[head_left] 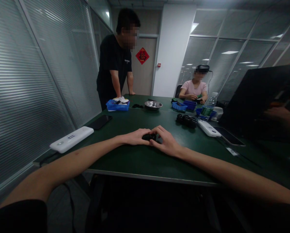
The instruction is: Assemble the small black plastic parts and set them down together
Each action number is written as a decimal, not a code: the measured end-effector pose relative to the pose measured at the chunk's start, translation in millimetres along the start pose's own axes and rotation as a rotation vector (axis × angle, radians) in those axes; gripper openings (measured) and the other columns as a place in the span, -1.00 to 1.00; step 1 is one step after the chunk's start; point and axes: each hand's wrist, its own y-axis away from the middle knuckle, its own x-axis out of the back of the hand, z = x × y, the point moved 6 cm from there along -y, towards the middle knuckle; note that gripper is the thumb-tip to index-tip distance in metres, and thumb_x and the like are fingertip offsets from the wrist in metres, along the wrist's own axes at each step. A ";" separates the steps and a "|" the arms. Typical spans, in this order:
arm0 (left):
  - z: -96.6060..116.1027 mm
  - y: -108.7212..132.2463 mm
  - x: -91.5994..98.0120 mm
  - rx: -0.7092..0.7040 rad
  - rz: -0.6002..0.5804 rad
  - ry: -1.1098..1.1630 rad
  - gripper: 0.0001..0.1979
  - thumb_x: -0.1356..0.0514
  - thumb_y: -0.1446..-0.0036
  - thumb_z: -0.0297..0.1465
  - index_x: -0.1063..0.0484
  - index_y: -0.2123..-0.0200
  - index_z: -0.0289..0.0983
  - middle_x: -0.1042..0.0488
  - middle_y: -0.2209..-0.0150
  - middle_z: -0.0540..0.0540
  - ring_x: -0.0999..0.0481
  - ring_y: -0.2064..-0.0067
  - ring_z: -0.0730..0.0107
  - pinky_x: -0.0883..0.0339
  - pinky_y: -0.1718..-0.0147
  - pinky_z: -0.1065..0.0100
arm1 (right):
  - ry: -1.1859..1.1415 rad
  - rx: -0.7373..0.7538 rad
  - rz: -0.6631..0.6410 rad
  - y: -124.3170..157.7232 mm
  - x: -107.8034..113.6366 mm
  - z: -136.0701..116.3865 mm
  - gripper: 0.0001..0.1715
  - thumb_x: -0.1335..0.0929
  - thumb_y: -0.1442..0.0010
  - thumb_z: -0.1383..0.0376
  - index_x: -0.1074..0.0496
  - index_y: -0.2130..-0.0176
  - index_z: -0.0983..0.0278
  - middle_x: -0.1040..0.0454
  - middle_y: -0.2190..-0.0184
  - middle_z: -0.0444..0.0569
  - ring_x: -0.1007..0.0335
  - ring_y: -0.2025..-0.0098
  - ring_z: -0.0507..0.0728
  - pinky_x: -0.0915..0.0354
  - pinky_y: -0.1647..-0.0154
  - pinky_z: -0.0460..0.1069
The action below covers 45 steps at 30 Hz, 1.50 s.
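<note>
A small black part (pixel 148 137) rests low over the green table (pixel 135 161), between my two hands. My left hand (pixel 138 136) curls around its left side, thumb and fingers closed on it. From the right, my right hand (pixel 165 140) grips the same part with bent fingers and thumb. What kind of part it is cannot be made out, as the fingers cover much of it. Beyond my right hand lies a cluster of black parts (pixel 186 120). A shiny metal bowl (pixel 153 105) with small things inside stands farther back.
A blue bin (pixel 118 105), a white power bank (pixel 72 139) and a black phone (pixel 100 122) are on the left. On the right are a water bottle (pixel 208 106), another white power bank (pixel 209 128), a tablet (pixel 228 136) and small blue baskets (pixel 179 106). Two people are across the table.
</note>
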 end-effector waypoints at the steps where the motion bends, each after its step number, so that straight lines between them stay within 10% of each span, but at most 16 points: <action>1: -0.3 -0.2 0.0 0.003 0.003 0.001 -0.52 -0.27 -0.22 -0.07 -0.42 -0.06 -0.27 -0.48 -0.01 -0.18 -0.45 -0.05 0.09 -0.26 -0.04 0.17 | -0.012 0.012 -0.010 0.1 -0.1 -1.3 -0.72 -0.39 -0.29 0.32 -0.38 -0.01 0.20 -0.41 0.07 0.03 -0.38 0.06 0.20 -0.39 0.03 0.12; 45: 0.5 -1.0 0.4 -0.023 0.016 -0.002 -0.52 -0.28 -0.20 -0.06 -0.44 -0.06 -0.23 -0.49 0.03 -0.13 -0.47 -0.02 0.12 -0.28 -0.06 0.16 | 0.139 -0.103 -0.002 0.0 -0.8 6.3 -0.74 -0.42 -0.23 0.24 -0.37 0.08 0.21 -0.43 0.10 0.02 -0.37 0.10 0.21 -0.37 0.08 0.12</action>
